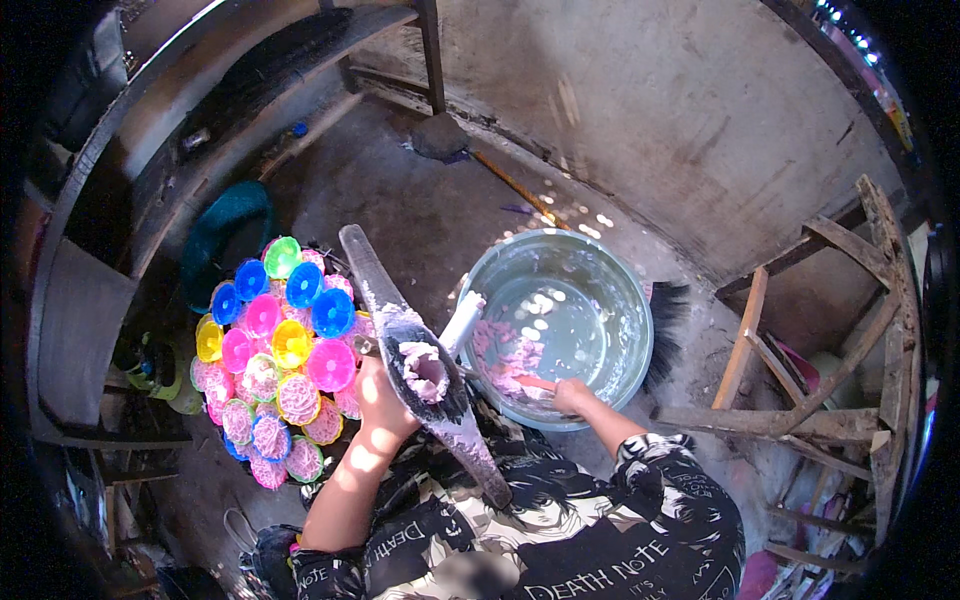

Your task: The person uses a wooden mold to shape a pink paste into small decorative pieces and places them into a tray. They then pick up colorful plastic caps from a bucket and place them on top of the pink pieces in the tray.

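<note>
My left hand (385,402) is closed round the side of a dark wooden press (378,275) with two long handle ends. Pale pink paste (425,372) fills the hole in its middle, and a white cylinder (462,325) sticks out beside it. My right hand (575,397) grips a reddish-orange spatula (535,382), its far end in pink paste (505,350) inside a greenish-grey basin (640,300). Left of the press stands a cluster of small coloured plastic cups (292,343). The lower ones carry pink, stringy mounds (300,398); several upper ones hold nothing.
A teal basin (225,225) leans behind the cups. Black broom bristles (668,335) lie against the right side of the grey basin. A wooden frame (840,425) stands at the right, and a long yellow-brown stick (515,188) lies on the floor near the wall.
</note>
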### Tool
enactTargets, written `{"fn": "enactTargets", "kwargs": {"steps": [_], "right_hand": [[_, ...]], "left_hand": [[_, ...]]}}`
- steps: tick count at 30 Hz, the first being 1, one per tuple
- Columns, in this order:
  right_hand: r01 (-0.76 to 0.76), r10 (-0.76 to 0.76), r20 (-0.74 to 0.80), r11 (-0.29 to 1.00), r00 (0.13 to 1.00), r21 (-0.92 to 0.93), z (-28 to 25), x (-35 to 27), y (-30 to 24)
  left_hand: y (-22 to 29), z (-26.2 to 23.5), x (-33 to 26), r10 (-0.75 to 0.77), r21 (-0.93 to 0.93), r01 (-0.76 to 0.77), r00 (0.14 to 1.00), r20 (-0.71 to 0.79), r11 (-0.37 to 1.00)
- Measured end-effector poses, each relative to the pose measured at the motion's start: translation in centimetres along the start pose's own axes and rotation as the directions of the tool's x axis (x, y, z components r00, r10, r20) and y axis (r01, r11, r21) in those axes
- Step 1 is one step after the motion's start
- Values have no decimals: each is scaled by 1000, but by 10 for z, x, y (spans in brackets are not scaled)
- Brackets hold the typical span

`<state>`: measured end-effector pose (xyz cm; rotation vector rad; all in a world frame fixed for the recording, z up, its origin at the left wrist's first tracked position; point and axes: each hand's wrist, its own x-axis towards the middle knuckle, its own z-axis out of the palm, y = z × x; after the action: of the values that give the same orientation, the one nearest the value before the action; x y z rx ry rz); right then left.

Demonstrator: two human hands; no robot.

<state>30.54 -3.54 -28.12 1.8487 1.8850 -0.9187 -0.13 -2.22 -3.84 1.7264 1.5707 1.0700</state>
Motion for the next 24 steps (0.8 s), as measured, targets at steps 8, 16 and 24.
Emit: {"fn": "enactTargets", "kwargs": {"steps": [8, 16, 24], "right_hand": [[-18, -95, 191, 855, 977, 518, -9, -15, -2], [203, -205, -68, 978, 976, -38, 36, 28, 15], [-132, 63, 132, 766, 989, 630, 42, 49, 4]], "left_hand": [[-2, -7, 1, 246, 82, -256, 962, 115, 963], [8, -2, 2, 81, 209, -103, 990, 112, 973], [13, -3, 7, 288, 137, -283, 957, -19, 949]]}}
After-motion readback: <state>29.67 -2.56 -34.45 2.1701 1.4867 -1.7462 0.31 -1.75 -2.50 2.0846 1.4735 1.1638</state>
